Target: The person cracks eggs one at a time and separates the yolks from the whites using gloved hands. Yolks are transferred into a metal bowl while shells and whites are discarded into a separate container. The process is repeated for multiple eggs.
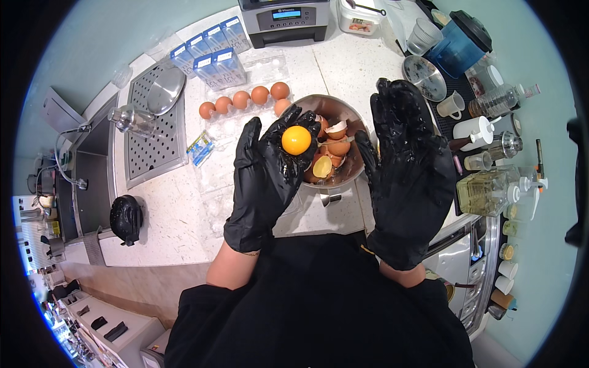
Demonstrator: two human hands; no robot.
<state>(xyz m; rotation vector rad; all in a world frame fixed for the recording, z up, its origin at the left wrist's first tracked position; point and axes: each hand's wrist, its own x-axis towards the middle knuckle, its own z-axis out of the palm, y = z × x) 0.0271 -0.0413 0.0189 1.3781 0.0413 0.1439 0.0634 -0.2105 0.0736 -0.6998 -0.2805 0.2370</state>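
Both hands wear wet black gloves. On the upturned palm of my left hand (280,156) rests a whole egg yolk (296,140), beside the left rim of a round metal bowl (354,168). Cracked brown eggshells (338,146) lie in the bowl. Palm up and holding nothing, my right hand (407,170) is at the bowl's right side, its thumb by the rim. Brown eggs (241,100) stand in a row in a clear plastic egg carton (221,126) behind my left hand.
Blue-and-white cartons (220,69) and a Vitamix machine (285,23) stand at the back. To the left are a perforated metal drainboard (156,152) and a sink (95,170). Pump bottles (474,132), a blue pitcher (460,43) and a steel lid (424,78) crowd the right side.
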